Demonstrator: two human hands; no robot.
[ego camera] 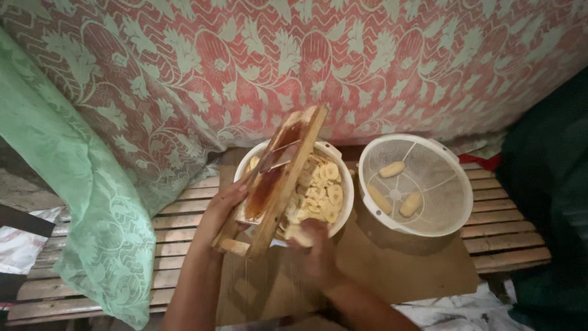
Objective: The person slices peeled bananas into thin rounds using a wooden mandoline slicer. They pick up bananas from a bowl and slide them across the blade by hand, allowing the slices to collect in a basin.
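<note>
Steadying slicer over bowl, left hand.

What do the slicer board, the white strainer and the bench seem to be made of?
Slicer board: wood, unvarnished, going by its brown grain and square-cut rails; its thin crosswise blade looks like metal.
White strainer: probably plastic, with a smooth matte rim and moulded mesh.
Bench: bare wooden slats with gaps between them, looking weathered.

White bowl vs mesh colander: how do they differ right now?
The white bowl holds many round pale slices; the mesh colander holds three whole peeled pieces. A wooden slicer, gripped by the left hand, lies across the bowl; nothing covers the colander. Both are round, white, and on the slatted bench.
</note>
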